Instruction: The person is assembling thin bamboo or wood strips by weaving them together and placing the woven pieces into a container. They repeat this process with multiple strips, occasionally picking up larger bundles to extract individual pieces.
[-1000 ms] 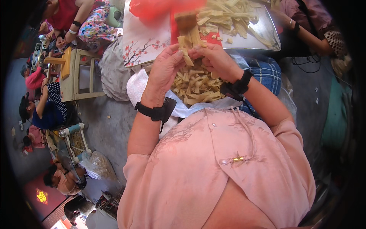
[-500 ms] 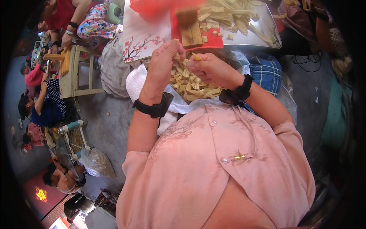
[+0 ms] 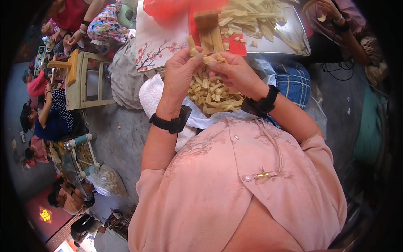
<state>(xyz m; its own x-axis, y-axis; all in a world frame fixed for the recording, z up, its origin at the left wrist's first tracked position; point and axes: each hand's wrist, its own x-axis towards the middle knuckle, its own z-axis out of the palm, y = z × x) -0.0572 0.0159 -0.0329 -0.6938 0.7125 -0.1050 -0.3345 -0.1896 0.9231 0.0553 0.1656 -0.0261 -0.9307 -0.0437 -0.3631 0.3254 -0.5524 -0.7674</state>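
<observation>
My left hand (image 3: 181, 66) is closed, pinching a pale yellow, husk-like strip (image 3: 192, 45) whose end sticks up past the fingers. Close beside it, my right hand (image 3: 236, 70) is closed too, with the thumb and fingers on a folded part of pale yellow strip (image 3: 208, 61). The fingertips almost meet, and I cannot tell whether both hands hold one strip or two. Under the hands lies a heap of short, folded yellow pieces (image 3: 216, 93) in a white plastic bag (image 3: 197, 119) on my lap.
Ahead, a wooden block tool (image 3: 211, 38) rests on red sheeting (image 3: 238, 47). Right of it, a shiny metal tray (image 3: 300, 44) carries long strips and cut bits. A red plastic bag (image 3: 168, 9) lies on the blossom-patterned surface (image 3: 147, 38). A wooden stool (image 3: 82, 90) and several people are at left.
My hands have turned and come slightly apart, and more of the strip shows above the left fingers. At far left, another person's hands have left the wooden piece on the stool.
</observation>
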